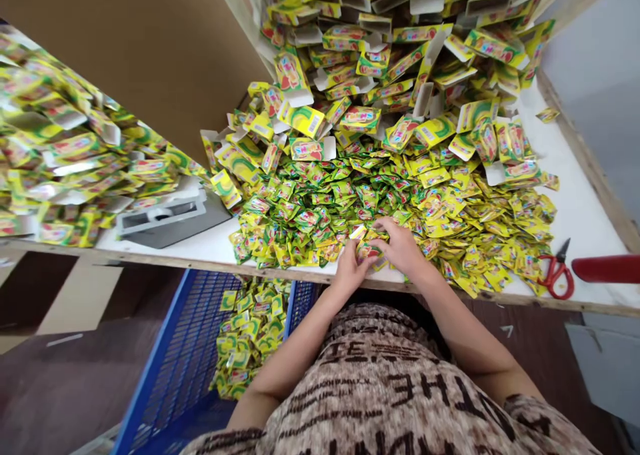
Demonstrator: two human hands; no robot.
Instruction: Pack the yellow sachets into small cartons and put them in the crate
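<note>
Left hand (pixel 350 267) and right hand (pixel 403 247), fingers curled, hold a small yellow pack (pixel 369 250) (partly hidden) beside heaped, shiny sachets (pixel 320 208).

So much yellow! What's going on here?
A person at a table has the left hand and right hand around what looks like a small carton, at the near edge of a heap of wrapped pieces. Open cartons are piled behind it. A blue crate below holds yellow packs, and red-handled scissors lie to the right.
</note>
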